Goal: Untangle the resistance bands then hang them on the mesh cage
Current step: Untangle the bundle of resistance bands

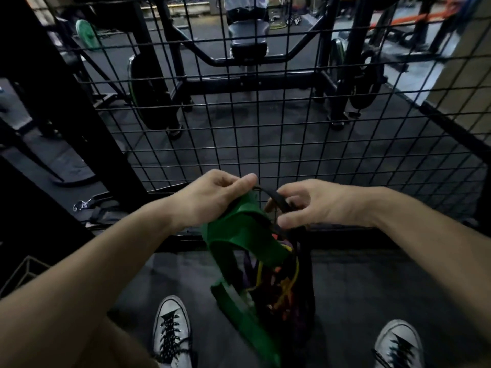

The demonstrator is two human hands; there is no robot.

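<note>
A tangled bundle of resistance bands hangs in front of me, just above the floor. Its widest band is green; yellow, orange, purple and black bands twist together below it. My left hand grips the top of the green band. My right hand pinches a thin black band at the top of the bundle, right beside the left hand. The black mesh cage stands directly behind both hands, close to the knuckles.
A weight bench frame with plates stands beyond the mesh. A thick black post rises at the left. A metal clip and strap lie on the floor by the cage base. My two shoes stand on the dark rubber floor.
</note>
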